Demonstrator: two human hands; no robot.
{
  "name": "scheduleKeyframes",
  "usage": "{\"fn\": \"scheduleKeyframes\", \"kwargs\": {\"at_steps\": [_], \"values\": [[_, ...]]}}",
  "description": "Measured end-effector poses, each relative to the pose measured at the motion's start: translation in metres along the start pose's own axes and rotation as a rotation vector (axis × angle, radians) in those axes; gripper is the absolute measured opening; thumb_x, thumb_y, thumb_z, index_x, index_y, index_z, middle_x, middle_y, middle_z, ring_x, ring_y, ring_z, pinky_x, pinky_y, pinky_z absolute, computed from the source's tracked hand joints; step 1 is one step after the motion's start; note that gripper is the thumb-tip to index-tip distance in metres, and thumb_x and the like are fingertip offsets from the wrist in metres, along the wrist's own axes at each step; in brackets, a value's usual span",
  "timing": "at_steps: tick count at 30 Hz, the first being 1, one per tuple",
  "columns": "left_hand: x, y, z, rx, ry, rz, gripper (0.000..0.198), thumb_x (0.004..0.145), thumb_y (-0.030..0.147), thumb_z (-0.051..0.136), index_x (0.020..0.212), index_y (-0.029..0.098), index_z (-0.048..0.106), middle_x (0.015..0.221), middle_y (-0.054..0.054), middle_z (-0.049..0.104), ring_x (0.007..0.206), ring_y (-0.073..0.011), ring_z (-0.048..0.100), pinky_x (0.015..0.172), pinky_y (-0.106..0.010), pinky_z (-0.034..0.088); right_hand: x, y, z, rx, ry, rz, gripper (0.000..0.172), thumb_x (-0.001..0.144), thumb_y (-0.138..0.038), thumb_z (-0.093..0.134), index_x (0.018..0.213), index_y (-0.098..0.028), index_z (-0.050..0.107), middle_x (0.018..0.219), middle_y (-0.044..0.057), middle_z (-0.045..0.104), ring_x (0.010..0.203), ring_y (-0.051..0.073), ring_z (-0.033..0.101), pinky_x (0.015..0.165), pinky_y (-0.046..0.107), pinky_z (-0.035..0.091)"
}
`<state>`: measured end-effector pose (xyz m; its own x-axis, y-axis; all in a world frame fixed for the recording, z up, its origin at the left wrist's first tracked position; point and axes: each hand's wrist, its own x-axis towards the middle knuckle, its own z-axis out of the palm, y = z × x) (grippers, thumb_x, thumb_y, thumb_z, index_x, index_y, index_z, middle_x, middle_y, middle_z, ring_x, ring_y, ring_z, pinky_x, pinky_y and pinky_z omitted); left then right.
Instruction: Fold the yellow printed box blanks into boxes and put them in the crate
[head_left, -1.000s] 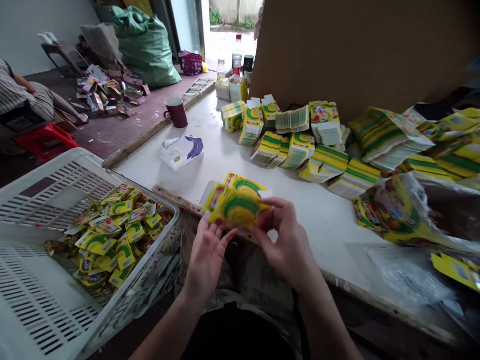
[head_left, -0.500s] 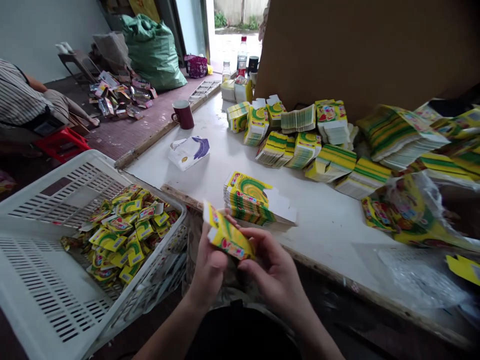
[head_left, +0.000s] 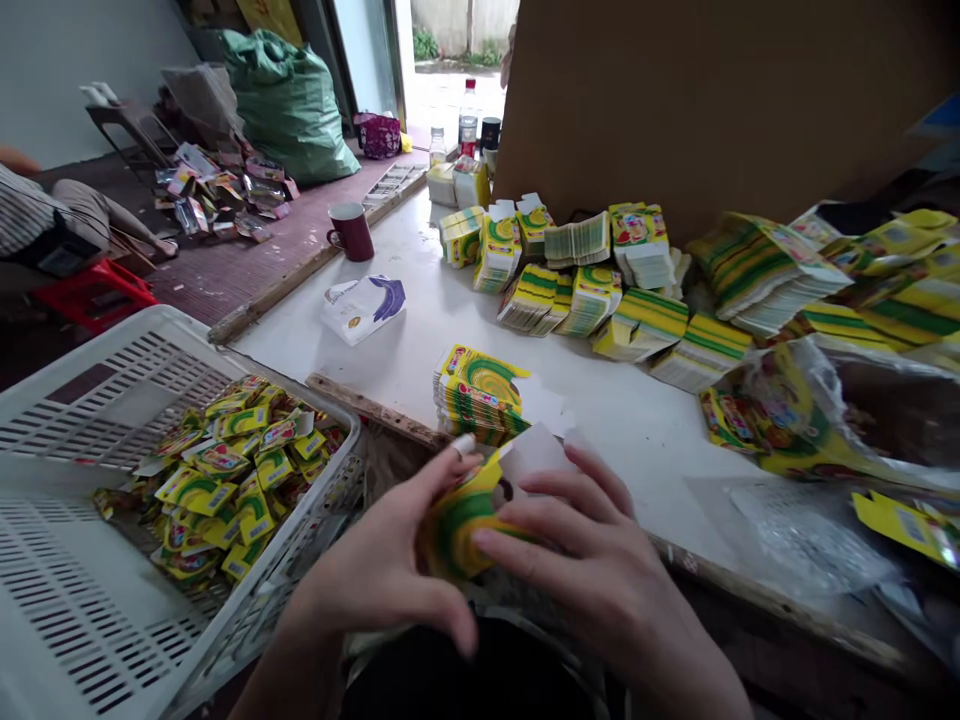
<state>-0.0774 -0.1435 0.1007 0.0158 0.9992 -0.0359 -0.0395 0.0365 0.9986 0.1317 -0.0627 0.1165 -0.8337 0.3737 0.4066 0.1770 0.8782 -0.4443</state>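
A small yellow-and-green carton [head_left: 463, 535], blurred by motion, is between my two hands above my lap, at the table's front edge. My left hand [head_left: 386, 555] curves around its left side, with the thumb standing off below it. Over its right side lie the bent fingers of my right hand [head_left: 592, 560], and white inner card shows there. Just beyond my hands, a stack of flat cartons [head_left: 484, 385] lies on the white table [head_left: 637, 440], its white flaps pointing right.
At left a white plastic basket [head_left: 64, 590] holds many filled yellow packets [head_left: 232, 470]. Bundled cartons [head_left: 637, 325] line the back of the table. A maroon mug [head_left: 351, 232], a tissue pack [head_left: 365, 308] and a torn plastic bag [head_left: 795, 400] are also there. A seated person [head_left: 34, 210] is at far left.
My right hand has moved up and over the carton, and my left hand has opened wider around it. The carton has turned and lies lower. The view has shifted slightly right.
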Motion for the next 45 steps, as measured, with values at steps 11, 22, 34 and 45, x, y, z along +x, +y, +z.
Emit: {"fn": "scheduleKeyframes", "kwargs": {"at_steps": [11,22,34,45], "values": [[0.008,-0.024,0.027,0.548,0.143,0.318,0.093,0.071,0.016,0.073,0.147,0.034,0.022,0.132,-0.009,0.058,0.114,-0.0276,0.060,0.092,-0.035,0.049,0.011,-0.008,0.046,1.227,0.343,0.612,0.051,0.095,-0.038,0.048,0.145,-0.028,0.041,0.137,0.011,0.058,0.124,0.029,0.057,0.101,0.050,0.050],[0.006,-0.028,0.033,0.500,0.081,0.261,0.075,0.069,0.014,0.068,0.131,0.026,0.026,0.104,-0.008,0.061,0.086,-0.0239,0.065,0.072,-0.034,0.052,-0.002,-0.003,0.043,0.603,0.082,0.361,0.062,0.095,-0.028,0.053,0.151,-0.033,0.028,0.159,0.005,0.027,0.143,0.026,0.032,0.114,0.045,0.034],[0.006,-0.012,0.009,0.813,0.174,0.288,0.059,0.068,0.023,0.075,0.120,0.023,0.048,0.107,-0.008,0.066,0.097,-0.0255,0.064,0.085,-0.035,0.052,-0.011,0.016,0.024,0.279,-0.001,0.249,0.041,0.092,-0.020,0.056,0.133,-0.027,0.057,0.160,0.012,0.023,0.136,0.027,0.045,0.101,0.039,0.050],[0.010,-0.012,0.011,0.149,0.557,0.360,0.055,0.068,0.031,0.078,0.119,0.028,0.060,0.104,-0.002,0.069,0.088,-0.0200,0.066,0.076,-0.028,0.054,0.015,0.013,0.042,0.518,0.353,0.430,0.073,0.084,-0.031,0.070,0.145,-0.026,0.030,0.146,0.014,0.044,0.124,0.026,0.054,0.103,0.044,0.046]]}}
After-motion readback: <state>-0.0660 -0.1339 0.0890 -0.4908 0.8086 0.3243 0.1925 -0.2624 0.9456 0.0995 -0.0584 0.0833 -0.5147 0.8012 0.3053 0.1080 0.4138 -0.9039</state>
